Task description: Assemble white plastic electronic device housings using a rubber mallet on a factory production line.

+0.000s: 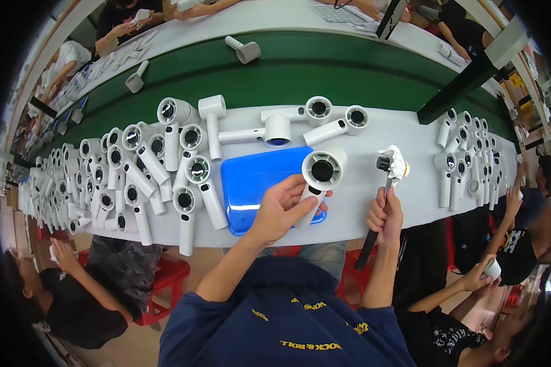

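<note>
My left hand (280, 209) is wrapped round the handle of a white handheld fan (323, 170), whose round head with a black centre faces up toward me. The fan is held above the right part of a blue plastic tray (251, 183) lying on the table. To the right, my right hand (385, 215) grips the shaft of a hammer (397, 165). White cloth with a yellowish band covers part of the hammer's head, and a black end sticks out on its left. The hammer stands upright, apart from the fan, with its black handle end pointing down past the table edge.
Many white fans (131, 192) crowd the table's left side; several more (277, 129) lie behind the tray and at the far right. A green conveyor belt (324, 70) runs behind, carrying a few fan bodies. A black post (456, 92) rises at right. Co-workers sit on both sides and opposite.
</note>
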`<action>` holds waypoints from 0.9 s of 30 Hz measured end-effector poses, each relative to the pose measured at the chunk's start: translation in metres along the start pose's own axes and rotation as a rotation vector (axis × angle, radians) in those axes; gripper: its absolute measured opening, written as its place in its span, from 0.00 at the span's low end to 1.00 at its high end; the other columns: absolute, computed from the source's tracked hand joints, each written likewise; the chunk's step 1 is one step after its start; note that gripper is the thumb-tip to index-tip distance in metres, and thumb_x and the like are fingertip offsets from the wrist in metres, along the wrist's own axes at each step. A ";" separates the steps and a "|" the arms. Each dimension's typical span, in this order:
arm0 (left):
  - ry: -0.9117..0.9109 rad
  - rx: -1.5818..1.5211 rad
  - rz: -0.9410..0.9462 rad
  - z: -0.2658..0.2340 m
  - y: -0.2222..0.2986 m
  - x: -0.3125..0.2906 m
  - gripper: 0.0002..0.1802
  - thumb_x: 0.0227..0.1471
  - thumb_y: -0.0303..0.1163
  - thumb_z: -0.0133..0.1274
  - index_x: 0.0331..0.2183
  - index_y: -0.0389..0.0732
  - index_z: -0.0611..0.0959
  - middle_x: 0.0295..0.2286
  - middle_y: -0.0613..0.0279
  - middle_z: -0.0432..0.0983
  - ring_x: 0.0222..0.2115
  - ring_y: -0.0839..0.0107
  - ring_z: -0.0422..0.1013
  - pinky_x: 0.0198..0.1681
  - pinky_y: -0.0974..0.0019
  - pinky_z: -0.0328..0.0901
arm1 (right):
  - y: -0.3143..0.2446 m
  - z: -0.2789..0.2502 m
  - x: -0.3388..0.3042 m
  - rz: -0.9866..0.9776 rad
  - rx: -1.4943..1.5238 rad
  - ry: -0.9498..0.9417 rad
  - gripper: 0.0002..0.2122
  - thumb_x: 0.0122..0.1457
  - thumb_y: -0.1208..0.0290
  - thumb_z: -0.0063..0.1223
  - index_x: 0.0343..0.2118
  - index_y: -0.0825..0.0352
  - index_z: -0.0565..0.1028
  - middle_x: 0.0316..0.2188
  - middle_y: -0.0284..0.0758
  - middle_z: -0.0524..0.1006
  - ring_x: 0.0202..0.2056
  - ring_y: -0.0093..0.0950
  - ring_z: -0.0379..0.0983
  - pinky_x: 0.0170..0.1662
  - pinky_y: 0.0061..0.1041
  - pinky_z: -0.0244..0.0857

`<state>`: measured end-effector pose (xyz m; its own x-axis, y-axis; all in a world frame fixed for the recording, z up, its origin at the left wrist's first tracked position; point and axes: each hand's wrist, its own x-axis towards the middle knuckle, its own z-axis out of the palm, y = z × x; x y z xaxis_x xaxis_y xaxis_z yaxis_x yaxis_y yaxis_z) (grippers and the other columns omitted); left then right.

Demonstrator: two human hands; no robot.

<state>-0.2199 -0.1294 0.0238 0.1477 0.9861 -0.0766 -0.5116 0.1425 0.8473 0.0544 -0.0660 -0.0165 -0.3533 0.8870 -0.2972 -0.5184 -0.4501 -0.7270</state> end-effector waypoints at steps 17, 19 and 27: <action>-0.022 -0.178 -0.030 -0.033 0.010 -0.036 0.22 0.60 0.22 0.53 0.55 0.26 0.75 0.46 0.49 0.79 0.36 0.71 0.76 0.43 0.63 0.74 | -0.001 -0.003 0.001 0.061 0.041 0.008 0.21 0.73 0.52 0.34 0.25 0.59 0.60 0.12 0.20 0.48 0.10 0.12 0.36 0.11 0.16 0.32; -0.034 -0.206 -0.016 -0.037 0.013 -0.042 0.21 0.60 0.22 0.52 0.54 0.26 0.75 0.46 0.48 0.79 0.36 0.69 0.76 0.42 0.63 0.73 | -0.001 -0.004 0.002 0.070 0.039 0.003 0.20 0.73 0.52 0.34 0.25 0.59 0.60 0.12 0.20 0.48 0.10 0.12 0.36 0.11 0.16 0.32; -0.036 -0.341 -0.001 -0.070 0.022 -0.076 0.24 0.58 0.23 0.53 0.56 0.28 0.73 0.46 0.47 0.78 0.36 0.66 0.76 0.40 0.62 0.73 | 0.004 -0.004 0.010 0.102 0.045 0.018 0.20 0.72 0.50 0.37 0.26 0.58 0.62 0.12 0.19 0.49 0.10 0.12 0.37 0.10 0.16 0.32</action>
<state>-0.3012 -0.1950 0.0115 0.1756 0.9830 -0.0537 -0.7640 0.1705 0.6223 0.0525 -0.0588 -0.0246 -0.3919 0.8379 -0.3799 -0.5153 -0.5420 -0.6638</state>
